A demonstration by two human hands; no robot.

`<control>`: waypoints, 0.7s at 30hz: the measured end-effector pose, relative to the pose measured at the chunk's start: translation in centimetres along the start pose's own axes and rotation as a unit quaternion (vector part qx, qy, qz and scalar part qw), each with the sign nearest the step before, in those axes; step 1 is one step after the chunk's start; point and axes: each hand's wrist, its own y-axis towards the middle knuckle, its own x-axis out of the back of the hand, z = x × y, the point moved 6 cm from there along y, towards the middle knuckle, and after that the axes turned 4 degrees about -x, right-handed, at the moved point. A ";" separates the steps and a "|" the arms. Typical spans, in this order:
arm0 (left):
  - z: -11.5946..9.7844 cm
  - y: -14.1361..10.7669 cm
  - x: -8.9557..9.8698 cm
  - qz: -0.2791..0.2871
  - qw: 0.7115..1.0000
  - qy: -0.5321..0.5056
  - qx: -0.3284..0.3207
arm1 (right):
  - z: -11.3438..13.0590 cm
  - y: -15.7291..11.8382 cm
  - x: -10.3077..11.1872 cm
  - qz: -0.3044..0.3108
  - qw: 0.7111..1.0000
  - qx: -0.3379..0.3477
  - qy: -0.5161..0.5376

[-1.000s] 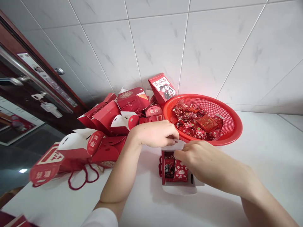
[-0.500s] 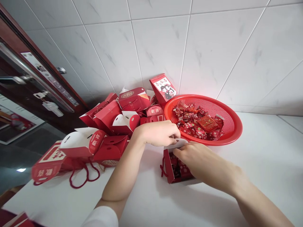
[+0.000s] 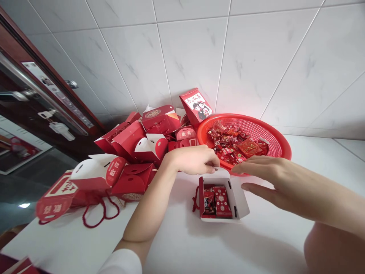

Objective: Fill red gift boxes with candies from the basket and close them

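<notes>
An uncovered red candy box (image 3: 201,199) sits on the white table with its flaps folded out. Inside lie red printed packets (image 3: 221,200), side by side, and a red cord hangs at the left wall. My left hand (image 3: 195,160) pinches the white rear flap (image 3: 221,173) between thumb and fingers. To the right of the box hovers my right hand (image 3: 276,182), empty, fingers stretched out and thumb apart. It is above the right flap (image 3: 242,201), close to the front rim of a red plastic basket (image 3: 281,142). Red-wrapped candies (image 3: 234,146) fill part of the basket.
Several red and white gift boxes (image 3: 137,148) are piled at the left, some with cord loops (image 3: 102,213) lying on the table. An upright box (image 3: 196,106) leans on the tiled wall (image 3: 188,49). A dark door with keys (image 3: 58,125) stands at far left.
My right hand has lifted out of the box and moved right, its fingers now spread. The packets inside now show. My left hand stays on the rear flap.
</notes>
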 end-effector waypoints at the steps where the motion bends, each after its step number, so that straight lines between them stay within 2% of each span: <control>1: 0.1 0.2 -0.3 0.024 1.000 -0.006 -0.002 | -0.1 -0.2 0.2 -0.001 1.000 0.002 0.001; 3: 0.1 0.5 -0.6 0.048 0.999 -0.015 -0.008 | -0.2 -0.3 0.3 -0.003 1.000 0.002 0.012; 8: 0.0 0.9 -0.6 0.042 0.999 -0.009 -0.007 | 0.1 -0.3 0.4 -0.003 0.998 -0.020 0.055; 13: -0.4 0.5 -0.6 0.033 0.999 0.022 0.021 | 0.4 -0.5 -0.1 0.012 0.998 -0.033 0.061; 17: -0.3 -0.2 -0.6 -0.039 0.998 -0.016 0.038 | 0.3 -1.6 -1.5 0.020 0.995 -0.052 0.077; 21: -0.5 -1.3 -1.0 -0.135 0.988 -0.076 0.005 | 0.9 -3.0 -2.6 -0.010 0.989 -0.066 0.128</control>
